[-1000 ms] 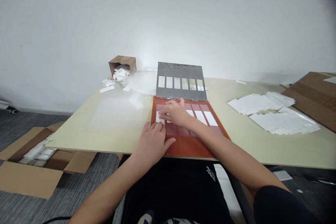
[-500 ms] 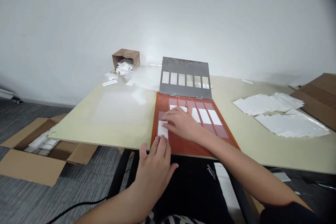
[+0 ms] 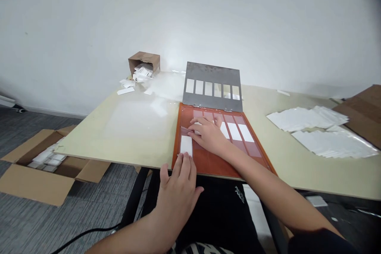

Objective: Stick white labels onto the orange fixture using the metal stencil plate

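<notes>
An orange tray [image 3: 202, 165] lies at the table's front edge, with a hinged grey plate [image 3: 212, 72] raised behind it. The plate has a row of rectangular cut-outs. In the tray's left column rests a white card [image 3: 186, 143] with a clear film strip [image 3: 185, 130] at its far end. My left hand [image 3: 180, 180] has its fingers stretched out, the tips resting on the card's near end. Thumb and fingertips of my right hand [image 3: 210, 135] pinch the film's edge, which looks slightly lifted. More white cards [image 3: 235, 131] lie in a row to the right, partly covered by that hand.
A small cardboard box [image 3: 151, 58] of white cards stands at the back left, loose cards [image 3: 126, 91] before it. Film sheets [image 3: 133, 117] lie left of the tray; white packets [image 3: 330, 143] fan out at right. An open carton [image 3: 35, 184] sits on the floor.
The right hand's fingertips have moved off the white card to its far end, where the film edge now shows raised. My left hand stays on the card's near end.
</notes>
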`<action>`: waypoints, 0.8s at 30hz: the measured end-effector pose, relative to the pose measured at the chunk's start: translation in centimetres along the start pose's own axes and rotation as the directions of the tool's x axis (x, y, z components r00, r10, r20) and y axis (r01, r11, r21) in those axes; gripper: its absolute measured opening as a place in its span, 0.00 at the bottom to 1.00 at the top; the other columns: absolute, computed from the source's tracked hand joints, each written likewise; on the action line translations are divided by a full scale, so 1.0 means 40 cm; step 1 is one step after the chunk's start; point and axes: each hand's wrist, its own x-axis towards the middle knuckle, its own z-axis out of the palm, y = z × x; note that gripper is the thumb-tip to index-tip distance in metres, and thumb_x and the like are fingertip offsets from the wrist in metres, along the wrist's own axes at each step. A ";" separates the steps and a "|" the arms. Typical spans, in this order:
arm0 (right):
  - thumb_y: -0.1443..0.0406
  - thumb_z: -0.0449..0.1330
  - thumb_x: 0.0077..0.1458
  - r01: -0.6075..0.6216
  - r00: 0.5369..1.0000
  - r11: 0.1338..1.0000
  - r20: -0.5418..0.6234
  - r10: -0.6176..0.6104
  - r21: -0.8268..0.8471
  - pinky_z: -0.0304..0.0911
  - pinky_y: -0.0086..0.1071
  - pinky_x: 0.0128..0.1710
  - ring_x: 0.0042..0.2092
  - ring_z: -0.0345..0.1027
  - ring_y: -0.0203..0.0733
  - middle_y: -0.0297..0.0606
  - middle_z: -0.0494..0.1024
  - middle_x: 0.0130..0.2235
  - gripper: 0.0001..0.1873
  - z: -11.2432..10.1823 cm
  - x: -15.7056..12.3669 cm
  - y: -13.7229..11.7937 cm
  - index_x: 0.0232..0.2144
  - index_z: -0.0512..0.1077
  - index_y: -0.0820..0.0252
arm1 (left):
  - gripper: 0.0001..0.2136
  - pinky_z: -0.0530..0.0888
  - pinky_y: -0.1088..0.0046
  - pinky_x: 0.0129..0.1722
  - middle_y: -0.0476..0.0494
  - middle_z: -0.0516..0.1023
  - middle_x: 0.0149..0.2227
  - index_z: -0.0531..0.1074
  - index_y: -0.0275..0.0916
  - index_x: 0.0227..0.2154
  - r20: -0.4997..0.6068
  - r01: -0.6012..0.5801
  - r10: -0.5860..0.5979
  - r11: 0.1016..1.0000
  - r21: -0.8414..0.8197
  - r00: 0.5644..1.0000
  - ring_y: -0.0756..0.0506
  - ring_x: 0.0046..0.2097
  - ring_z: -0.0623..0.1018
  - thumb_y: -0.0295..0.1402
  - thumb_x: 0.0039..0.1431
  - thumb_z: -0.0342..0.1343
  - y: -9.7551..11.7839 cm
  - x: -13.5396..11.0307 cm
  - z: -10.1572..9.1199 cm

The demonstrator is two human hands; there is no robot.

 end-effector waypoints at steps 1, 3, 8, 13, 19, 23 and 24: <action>0.63 0.56 0.62 -0.010 1.000 0.998 -0.002 0.011 0.055 0.43 0.57 0.56 0.52 0.66 0.50 0.37 0.77 0.49 0.08 0.000 0.002 0.000 0.37 0.76 0.52 | 0.26 0.59 0.57 0.53 0.38 0.73 0.59 0.70 0.36 0.56 -0.004 0.000 0.000 1.000 0.002 1.000 0.38 0.58 0.71 0.45 0.58 0.58 0.000 0.001 -0.001; 0.64 0.58 0.59 -0.029 1.000 0.987 -0.005 0.030 0.158 0.46 0.54 0.55 0.48 0.69 0.47 0.35 0.79 0.44 0.06 0.000 0.006 0.001 0.38 0.74 0.53 | 0.26 0.58 0.57 0.53 0.39 0.73 0.58 0.70 0.36 0.55 -0.010 -0.001 0.001 1.000 0.004 1.000 0.38 0.57 0.71 0.45 0.57 0.59 -0.001 0.003 -0.002; 0.64 0.59 0.59 -0.005 0.999 0.961 -0.037 0.016 0.276 0.50 0.46 0.52 0.43 0.72 0.42 0.32 0.81 0.37 0.05 -0.007 0.001 -0.004 0.37 0.75 0.52 | 0.26 0.59 0.58 0.51 0.39 0.74 0.58 0.71 0.36 0.55 -0.007 -0.009 0.009 1.000 0.007 1.000 0.38 0.57 0.71 0.46 0.57 0.59 -0.003 0.006 -0.005; 0.64 0.58 0.61 0.068 0.998 0.964 -0.032 -0.062 0.256 0.43 0.51 0.54 0.43 0.71 0.44 0.33 0.81 0.34 0.11 -0.018 -0.036 -0.025 0.28 0.78 0.52 | 0.28 0.60 0.58 0.51 0.40 0.74 0.57 0.71 0.35 0.54 -0.017 -0.021 0.021 1.000 0.006 1.000 0.39 0.57 0.71 0.49 0.56 0.59 -0.006 0.004 -0.007; 0.63 0.56 0.63 0.091 0.994 0.977 -0.082 -0.076 0.194 0.37 0.54 0.55 0.45 0.70 0.45 0.33 0.81 0.39 0.13 0.004 -0.072 -0.043 0.30 0.78 0.51 | 0.27 0.60 0.58 0.51 0.39 0.73 0.59 0.70 0.36 0.55 0.017 -0.018 0.018 1.000 -0.003 1.000 0.38 0.58 0.70 0.48 0.58 0.58 -0.005 0.003 -0.003; 0.64 0.54 0.65 0.084 0.993 0.979 -0.096 -0.067 0.183 0.35 0.53 0.56 0.45 0.69 0.44 0.33 0.82 0.38 0.14 0.019 -0.080 -0.048 0.30 0.78 0.50 | 0.28 0.61 0.58 0.51 0.39 0.72 0.59 0.70 0.36 0.56 0.037 -0.013 0.013 1.000 -0.009 0.999 0.38 0.58 0.70 0.49 0.56 0.59 -0.005 0.002 -0.002; 0.64 0.54 0.65 0.082 0.993 0.979 -0.098 -0.065 0.187 0.35 0.53 0.56 0.46 0.70 0.45 0.33 0.82 0.37 0.15 0.021 -0.081 -0.048 0.30 0.78 0.50 | 0.29 0.61 0.58 0.51 0.39 0.72 0.59 0.70 0.36 0.56 0.036 -0.014 0.014 1.000 -0.009 0.999 0.38 0.58 0.70 0.49 0.56 0.60 -0.006 0.001 -0.002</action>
